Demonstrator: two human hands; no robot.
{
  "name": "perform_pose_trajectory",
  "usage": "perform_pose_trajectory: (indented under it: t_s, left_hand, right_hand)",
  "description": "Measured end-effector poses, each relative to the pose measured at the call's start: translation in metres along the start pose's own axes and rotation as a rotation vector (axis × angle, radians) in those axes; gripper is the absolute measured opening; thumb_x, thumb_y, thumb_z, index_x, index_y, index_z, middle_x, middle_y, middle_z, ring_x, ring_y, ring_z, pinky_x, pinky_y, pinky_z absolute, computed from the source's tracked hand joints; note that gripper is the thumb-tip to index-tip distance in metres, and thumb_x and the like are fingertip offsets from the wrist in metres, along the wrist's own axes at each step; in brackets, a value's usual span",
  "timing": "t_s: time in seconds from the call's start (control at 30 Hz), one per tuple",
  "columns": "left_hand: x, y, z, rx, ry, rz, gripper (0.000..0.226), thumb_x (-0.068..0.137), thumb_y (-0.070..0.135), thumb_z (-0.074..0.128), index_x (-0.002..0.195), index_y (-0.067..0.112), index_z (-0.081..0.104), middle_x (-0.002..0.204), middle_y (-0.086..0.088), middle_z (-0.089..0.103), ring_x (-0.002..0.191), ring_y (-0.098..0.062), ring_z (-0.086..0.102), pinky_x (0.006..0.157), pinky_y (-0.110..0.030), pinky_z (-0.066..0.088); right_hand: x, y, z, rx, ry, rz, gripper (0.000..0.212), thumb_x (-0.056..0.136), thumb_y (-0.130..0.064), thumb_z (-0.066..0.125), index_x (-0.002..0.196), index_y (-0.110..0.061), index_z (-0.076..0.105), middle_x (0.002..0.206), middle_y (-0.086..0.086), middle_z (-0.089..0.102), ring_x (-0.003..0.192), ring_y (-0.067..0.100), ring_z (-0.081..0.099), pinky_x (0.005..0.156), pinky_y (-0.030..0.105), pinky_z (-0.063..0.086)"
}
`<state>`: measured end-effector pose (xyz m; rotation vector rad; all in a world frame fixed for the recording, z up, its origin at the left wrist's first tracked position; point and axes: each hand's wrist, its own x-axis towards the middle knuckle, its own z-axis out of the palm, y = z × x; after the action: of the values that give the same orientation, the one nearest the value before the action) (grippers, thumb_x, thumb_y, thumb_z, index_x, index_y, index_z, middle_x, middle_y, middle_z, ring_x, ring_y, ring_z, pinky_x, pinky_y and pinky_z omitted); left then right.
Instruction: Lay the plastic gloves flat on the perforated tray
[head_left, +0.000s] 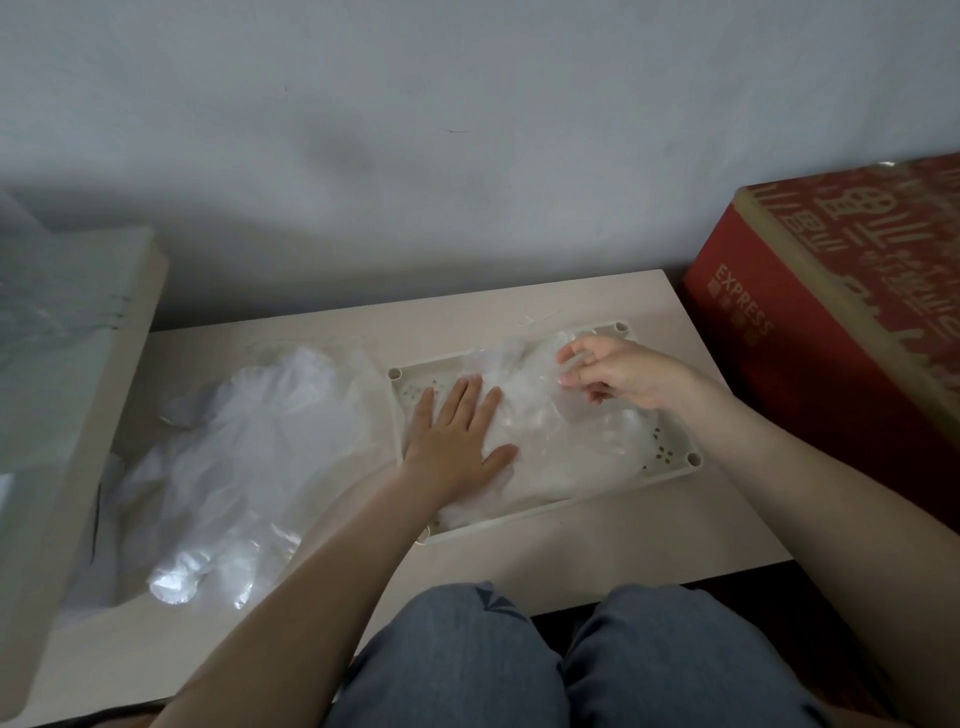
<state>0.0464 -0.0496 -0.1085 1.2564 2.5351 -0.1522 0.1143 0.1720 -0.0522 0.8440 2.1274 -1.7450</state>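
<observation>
At the left edge of the frame I see a pale raised slab (67, 415) with clear film over it; what it is I cannot tell. Next to it, on the worktop (597, 551), lies a loose heap of plastic gloves (249, 447), crumpled and overlapping, just beside the perforated tray (675, 470). The left hand (457, 441) lies palm down at the tray's left end, its grip spread flat and the fingers straight, pressing on the clear glove (561, 431) that covers most of the tray, wrinkled and not yet flat. Toward the tray's far right corner the right hand (618, 374) is raised a little, its grip curled, fingertips pinching a fold of that same glove. At the right edge stands a red carton (810, 322) marked EXPRESS. Low in the frame are knees in grey-blue trousers (519, 665).
</observation>
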Motion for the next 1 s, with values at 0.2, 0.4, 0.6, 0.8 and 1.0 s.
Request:
perform_pose_trajectory:
  t_s: [0.2, 0.4, 0.6, 0.8, 1.0]
  left_hand:
    - [0.001, -0.001, 0.001, 0.001, -0.005, 0.002, 0.073, 0.095, 0.064, 0.011, 0.151, 0.026, -0.017, 0.158, -0.002, -0.024, 0.144, -0.015, -0.024, 0.114, -0.046, -0.017]
    - [0.002, -0.001, 0.001, -0.012, -0.022, -0.003, 0.073, 0.095, 0.063, 0.012, 0.150, 0.025, -0.017, 0.158, -0.002, -0.024, 0.144, -0.015, -0.024, 0.116, -0.047, -0.015]
    - [0.002, -0.001, 0.001, 0.003, -0.021, -0.006, 0.072, 0.096, 0.063, 0.011, 0.151, 0.025, -0.017, 0.158, -0.002, -0.023, 0.145, -0.016, -0.022, 0.116, -0.047, -0.013]
    - [0.002, -0.001, 0.001, -0.002, -0.013, -0.004, 0.073, 0.096, 0.063, 0.012, 0.151, 0.025, -0.016, 0.158, -0.002, -0.022, 0.145, -0.016, -0.021, 0.116, -0.046, -0.013]
    - [0.001, -0.003, 0.000, 0.016, -0.021, 0.006, 0.073, 0.096, 0.063, 0.011, 0.151, 0.024, -0.016, 0.158, -0.003, -0.022, 0.145, -0.016, -0.021, 0.115, -0.046, -0.014]
  right_hand:
    - [0.002, 0.006, -0.011, -0.567, 0.470, -0.164, 0.040, 0.079, -0.013, 0.069, 0.117, -0.012, 0.054, 0.107, 0.003, 0.057, 0.099, 0.023, 0.054, 0.076, 0.029, 0.043]
    - [-0.019, 0.004, 0.034, -0.995, 0.063, -0.321, 0.059, 0.071, -0.050, 0.075, 0.120, -0.029, 0.051, 0.111, -0.008, 0.045, 0.107, 0.011, 0.034, 0.099, 0.036, 0.025]
    - [-0.015, 0.017, 0.039, -0.733, 0.151, -0.289, 0.005, 0.088, -0.018, 0.058, 0.087, -0.019, 0.053, 0.082, -0.008, 0.054, 0.083, 0.015, 0.054, 0.076, 0.028, 0.040]
    - [-0.021, 0.022, 0.020, -0.463, 0.283, -0.142, 0.013, 0.087, -0.018, 0.057, 0.076, -0.013, 0.050, 0.073, -0.002, 0.055, 0.066, 0.012, 0.048, 0.063, 0.028, 0.037]
    - [-0.034, 0.027, 0.000, -0.184, 0.305, -0.079, 0.012, 0.086, -0.004, 0.055, 0.081, -0.015, 0.057, 0.073, 0.002, 0.059, 0.065, 0.014, 0.052, 0.063, 0.027, 0.043]
